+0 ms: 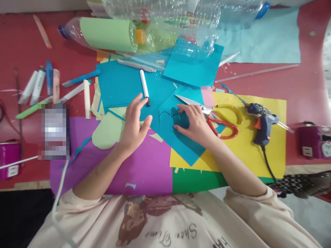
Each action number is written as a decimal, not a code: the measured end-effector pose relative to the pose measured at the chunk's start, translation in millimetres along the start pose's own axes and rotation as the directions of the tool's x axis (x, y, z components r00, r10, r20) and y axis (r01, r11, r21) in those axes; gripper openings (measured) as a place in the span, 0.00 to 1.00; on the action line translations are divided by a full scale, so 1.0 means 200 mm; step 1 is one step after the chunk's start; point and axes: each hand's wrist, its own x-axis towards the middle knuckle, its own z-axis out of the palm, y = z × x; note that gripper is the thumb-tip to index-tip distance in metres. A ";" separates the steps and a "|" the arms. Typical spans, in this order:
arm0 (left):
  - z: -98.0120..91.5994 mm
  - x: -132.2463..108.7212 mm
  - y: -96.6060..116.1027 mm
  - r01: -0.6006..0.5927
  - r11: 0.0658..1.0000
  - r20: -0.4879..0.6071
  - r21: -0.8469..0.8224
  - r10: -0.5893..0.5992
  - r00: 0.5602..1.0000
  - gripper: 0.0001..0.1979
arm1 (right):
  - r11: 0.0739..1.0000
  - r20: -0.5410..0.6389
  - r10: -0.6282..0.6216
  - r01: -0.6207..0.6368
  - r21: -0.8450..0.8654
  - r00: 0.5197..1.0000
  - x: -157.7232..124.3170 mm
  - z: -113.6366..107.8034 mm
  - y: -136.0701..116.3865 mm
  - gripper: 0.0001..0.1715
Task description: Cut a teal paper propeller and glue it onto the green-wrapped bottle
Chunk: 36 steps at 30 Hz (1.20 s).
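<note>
My left hand (134, 124) rests over the edge of a teal paper sheet (181, 144), fingers loosely spread and holding nothing. A white marker (144, 87) lies just beyond its fingertips on another teal sheet (119, 86). My right hand (193, 122) lies flat on the teal sheet with fingers apart, beside black pen lines (168, 115) drawn on it. Scissors with red and yellow handles (217, 115) lie just right of that hand.
A blue glue gun (262, 124) lies on yellow paper (258, 155). Clear plastic bottles (165, 20), one with a green paper roll inside, lie at the back. Markers and pens (43, 86) lie scattered at left. Purple (129, 168) and green (193, 181) sheets lie near me.
</note>
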 end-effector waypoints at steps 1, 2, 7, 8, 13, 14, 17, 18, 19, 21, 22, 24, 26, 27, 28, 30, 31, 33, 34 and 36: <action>0.00 0.00 0.00 -0.004 1.000 0.003 0.000 0.004 1.000 0.23 | 1.000 0.013 0.003 -0.003 0.002 1.000 0.00 0.00 0.00 0.27; 0.00 0.00 0.01 -0.007 1.000 0.006 0.001 0.007 1.000 0.22 | 1.000 0.026 0.006 -0.006 0.003 1.000 0.00 -0.01 0.00 0.25; 0.01 0.00 0.03 -0.045 0.999 0.007 -0.018 0.045 0.999 0.20 | 0.998 0.029 0.042 -0.043 0.054 0.999 0.00 -0.02 -0.01 0.11; 0.01 -0.01 0.04 -0.050 0.998 0.006 -0.035 0.050 0.999 0.20 | 0.994 0.011 0.057 -0.058 0.092 0.998 0.01 -0.02 -0.01 0.08; -0.01 -0.01 0.12 0.183 0.914 0.154 -0.361 -0.135 0.979 0.19 | 0.836 -0.058 0.224 -0.161 0.525 0.973 0.02 -0.05 -0.03 0.04; -0.01 -0.01 0.14 0.300 0.830 0.233 -0.471 -0.211 0.949 0.20 | 0.750 -0.036 0.250 -0.170 0.639 0.968 0.03 -0.06 -0.04 0.04; 0.01 -0.01 0.16 0.581 0.483 0.518 -0.655 -0.272 0.811 0.26 | 0.466 0.091 0.239 -0.197 0.863 0.967 0.02 -0.05 -0.10 0.08; 0.02 -0.01 0.17 0.652 0.374 0.609 -0.660 -0.241 0.755 0.28 | 0.390 0.145 0.211 -0.219 0.894 0.967 0.01 -0.05 -0.12 0.10; 0.02 -0.02 0.17 0.714 0.282 0.689 -0.640 -0.201 0.697 0.29 | 0.327 0.199 0.177 -0.248 0.912 0.964 0.00 -0.04 -0.14 0.11; 0.04 -0.02 0.18 0.808 0.162 0.799 -0.566 -0.132 0.586 0.29 | 0.242 0.290 0.101 -0.306 0.921 0.952 -0.02 -0.01 -0.17 0.13; 0.04 -0.03 0.18 0.838 0.128 0.830 -0.530 -0.126 0.544 0.27 | 0.225 0.319 0.073 -0.327 0.918 0.945 -0.02 0.00 -0.18 0.14; 0.05 -0.03 0.19 0.864 0.091 0.846 -0.496 -0.174 0.504 0.23 | 0.236 0.325 0.069 -0.332 0.913 0.943 -0.03 0.01 -0.18 0.15; 0.05 -0.03 0.19 0.848 0.073 0.813 -0.526 -0.248 0.526 0.18 | 0.278 0.286 0.116 -0.307 0.910 0.951 -0.03 0.01 -0.17 0.18; 0.05 -0.03 0.20 0.829 0.069 0.790 -0.556 -0.268 0.552 0.17 | 0.303 0.254 0.148 -0.288 0.908 0.956 -0.02 0.01 -0.17 0.20; 0.05 -0.02 0.20 0.805 0.067 0.766 -0.589 -0.274 0.582 0.16 | 0.331 0.214 0.185 -0.265 0.906 0.959 -0.02 0.00 -0.16 0.20; 0.04 -0.01 0.21 0.751 0.052 0.708 -0.658 -0.299 0.640 0.14 | 0.401 0.124 0.258 -0.223 0.889 0.958 -0.01 -0.02 -0.15 0.20; 0.03 0.00 0.21 0.731 0.042 0.684 -0.681 -0.319 0.656 0.13 | 0.444 0.077 0.290 -0.205 0.873 0.954 -0.01 -0.03 -0.14 0.21; 0.02 0.01 0.22 0.706 0.031 0.651 -0.707 -0.359 0.668 0.12 | 0.536 -0.006 0.330 -0.182 0.825 0.944 -0.01 -0.04 -0.12 0.25; 0.01 0.02 0.22 0.702 0.030 0.644 -0.712 -0.371 0.669 0.12 | 0.581 -0.037 0.330 -0.172 0.795 0.943 -0.01 -0.05 -0.11 0.27; 0.00 0.02 0.23 0.700 0.038 0.637 -0.713 -0.381 0.670 0.12 | 0.666 -0.094 0.311 -0.147 0.732 0.946 0.00 -0.05 -0.10 0.30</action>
